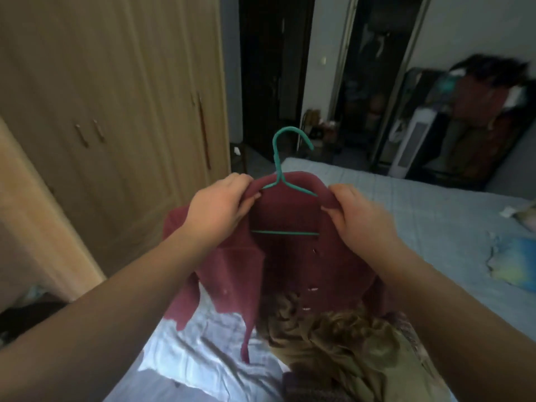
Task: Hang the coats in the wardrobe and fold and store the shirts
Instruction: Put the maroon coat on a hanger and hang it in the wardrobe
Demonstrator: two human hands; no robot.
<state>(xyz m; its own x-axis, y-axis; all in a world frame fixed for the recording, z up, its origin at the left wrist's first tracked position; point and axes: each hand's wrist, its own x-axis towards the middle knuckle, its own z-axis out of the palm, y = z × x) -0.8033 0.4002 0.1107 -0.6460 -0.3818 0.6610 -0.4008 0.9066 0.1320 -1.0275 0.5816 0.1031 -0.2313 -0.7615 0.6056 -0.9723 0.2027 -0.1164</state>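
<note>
A maroon coat hangs open in front of me over the bed, draped on a teal wire hanger whose hook points up. My left hand pinches the coat's left shoulder at the collar. My right hand grips the right shoulder the same way. The hanger's lower bar shows inside the open front. Below the coat, an olive-brown garment lies crumpled on the bed beside a white shirt.
The wooden wardrobe stands at the left with its doors shut. The bed with a light blue sheet fills the right. A dark doorway and a cluttered rack lie beyond. A blue-yellow cloth rests at the bed's right edge.
</note>
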